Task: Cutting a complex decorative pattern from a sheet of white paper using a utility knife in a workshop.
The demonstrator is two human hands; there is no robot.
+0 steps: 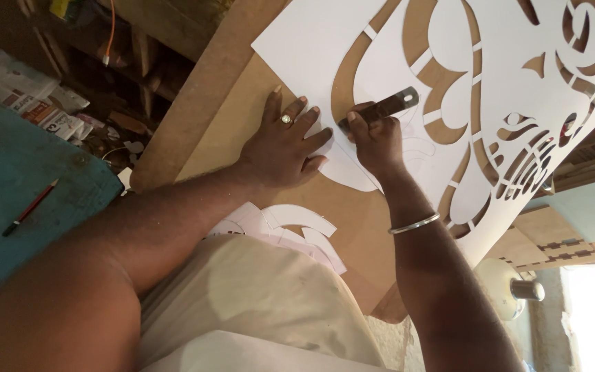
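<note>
Near sheet (pixel 311 41) edge: right hand (pixel 374 141) grips blade (pixel 380 109)

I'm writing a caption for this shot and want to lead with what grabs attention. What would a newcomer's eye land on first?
First, the large white sheet cut into an ornate openwork pattern, spread over a brown board across the upper right. At centre, the left hand, wearing a ring, presses flat on the sheet while the right hand grips a dark metal blade against it. White offcuts lie near the person's lap.
</note>
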